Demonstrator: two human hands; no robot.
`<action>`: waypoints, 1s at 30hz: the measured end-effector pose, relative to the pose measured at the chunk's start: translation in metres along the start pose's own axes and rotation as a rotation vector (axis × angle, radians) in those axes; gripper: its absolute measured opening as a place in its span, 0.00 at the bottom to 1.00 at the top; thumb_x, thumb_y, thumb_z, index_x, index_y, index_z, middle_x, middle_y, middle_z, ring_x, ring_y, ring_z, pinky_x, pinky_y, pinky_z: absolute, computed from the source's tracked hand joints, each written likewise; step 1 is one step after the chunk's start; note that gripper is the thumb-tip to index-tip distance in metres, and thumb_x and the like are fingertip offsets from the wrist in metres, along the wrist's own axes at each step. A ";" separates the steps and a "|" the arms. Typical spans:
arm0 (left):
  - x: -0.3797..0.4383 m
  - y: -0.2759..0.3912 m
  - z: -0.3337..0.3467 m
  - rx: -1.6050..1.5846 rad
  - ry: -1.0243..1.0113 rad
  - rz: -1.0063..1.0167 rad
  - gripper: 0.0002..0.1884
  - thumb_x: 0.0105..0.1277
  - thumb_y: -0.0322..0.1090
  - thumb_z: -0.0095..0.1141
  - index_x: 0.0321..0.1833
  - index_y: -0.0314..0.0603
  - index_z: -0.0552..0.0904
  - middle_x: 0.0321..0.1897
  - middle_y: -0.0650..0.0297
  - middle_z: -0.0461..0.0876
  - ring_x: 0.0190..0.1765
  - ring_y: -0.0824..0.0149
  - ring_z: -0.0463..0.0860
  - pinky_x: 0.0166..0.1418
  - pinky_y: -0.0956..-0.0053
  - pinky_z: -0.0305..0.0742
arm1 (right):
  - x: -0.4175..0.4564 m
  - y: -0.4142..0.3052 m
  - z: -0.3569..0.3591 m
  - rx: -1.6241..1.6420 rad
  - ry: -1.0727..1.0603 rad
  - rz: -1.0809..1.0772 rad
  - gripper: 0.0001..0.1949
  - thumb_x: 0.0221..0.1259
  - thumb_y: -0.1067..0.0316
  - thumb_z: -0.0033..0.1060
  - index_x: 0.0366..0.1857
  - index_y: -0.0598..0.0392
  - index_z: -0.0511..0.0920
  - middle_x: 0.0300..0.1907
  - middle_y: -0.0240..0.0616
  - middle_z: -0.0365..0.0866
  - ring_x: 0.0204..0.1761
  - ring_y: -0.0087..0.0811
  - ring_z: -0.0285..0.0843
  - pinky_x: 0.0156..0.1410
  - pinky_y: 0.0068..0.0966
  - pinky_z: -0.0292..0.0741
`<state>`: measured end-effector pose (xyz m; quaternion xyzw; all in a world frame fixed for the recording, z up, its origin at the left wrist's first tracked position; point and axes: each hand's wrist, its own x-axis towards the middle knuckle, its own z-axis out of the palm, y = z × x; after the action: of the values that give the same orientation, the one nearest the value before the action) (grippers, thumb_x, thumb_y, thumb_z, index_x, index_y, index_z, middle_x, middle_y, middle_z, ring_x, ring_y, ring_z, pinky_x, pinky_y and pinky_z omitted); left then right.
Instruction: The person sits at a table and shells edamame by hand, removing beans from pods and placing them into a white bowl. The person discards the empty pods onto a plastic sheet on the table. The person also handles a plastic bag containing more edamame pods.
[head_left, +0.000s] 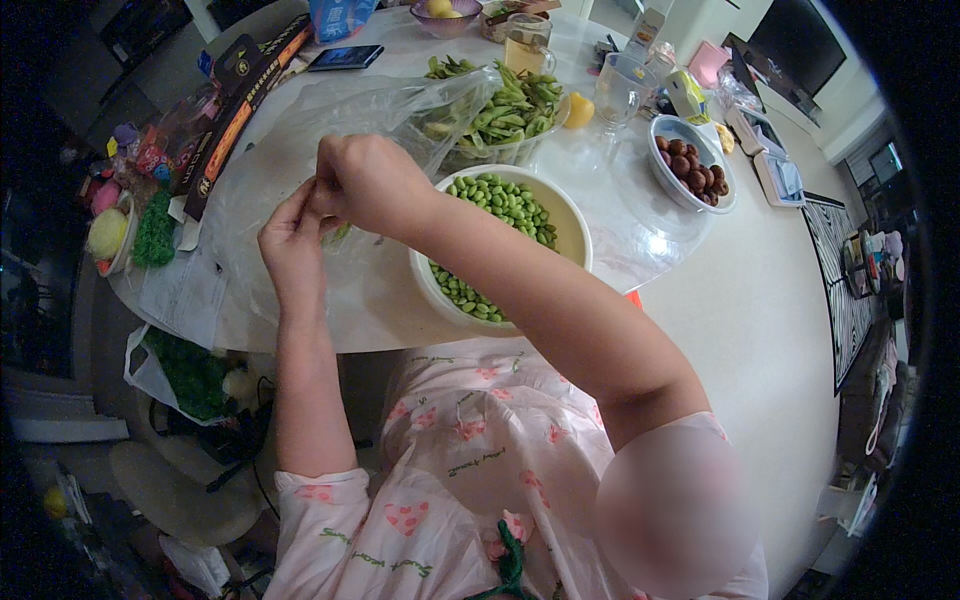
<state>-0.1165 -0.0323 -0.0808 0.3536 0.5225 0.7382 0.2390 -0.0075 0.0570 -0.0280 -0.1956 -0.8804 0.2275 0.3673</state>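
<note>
My left hand (292, 225) and my right hand (367, 180) meet at the fingertips above a thin clear plastic bag (247, 217) on the left side of the table. What the fingertips pinch is hidden; a bit of green, perhaps a pod, shows just below them. My right forearm crosses over a white bowl (577, 225) of shelled green soybeans (506, 202). Behind that bowl, a clear container (525, 154) is heaped with edamame pods (510, 112), and part of the plastic bag lies over its left side.
A yellow fruit (579, 111), a glass pitcher (619, 94) and a bowl of round brown fruits (690, 171) stand to the right. Farther back are a glass mug of pale drink (527, 49) and a phone (346, 58). A long box (247, 112) lies along the left edge.
</note>
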 end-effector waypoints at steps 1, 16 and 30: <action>0.000 -0.001 0.001 -0.031 0.016 -0.005 0.13 0.70 0.24 0.55 0.55 0.29 0.82 0.46 0.58 0.85 0.42 0.70 0.84 0.41 0.77 0.82 | 0.001 0.000 0.002 0.025 0.011 0.023 0.11 0.46 0.65 0.68 0.26 0.61 0.79 0.25 0.50 0.82 0.31 0.51 0.83 0.38 0.40 0.79; 0.013 0.006 0.011 -0.504 0.245 -0.232 0.13 0.71 0.32 0.54 0.51 0.30 0.81 0.44 0.56 0.85 0.46 0.67 0.85 0.50 0.75 0.80 | 0.000 -0.001 0.023 0.280 0.161 0.067 0.10 0.48 0.66 0.66 0.26 0.63 0.78 0.27 0.57 0.82 0.32 0.56 0.83 0.40 0.44 0.80; 0.016 0.004 0.007 -0.632 0.350 -0.224 0.16 0.77 0.37 0.47 0.63 0.40 0.73 0.60 0.60 0.78 0.58 0.68 0.80 0.55 0.78 0.75 | -0.009 0.002 0.019 0.294 0.212 0.140 0.07 0.46 0.75 0.67 0.27 0.64 0.78 0.23 0.49 0.83 0.26 0.37 0.85 0.35 0.29 0.80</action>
<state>-0.1212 -0.0175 -0.0710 0.0719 0.3374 0.8815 0.3225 -0.0148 0.0490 -0.0459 -0.2235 -0.7783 0.3569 0.4658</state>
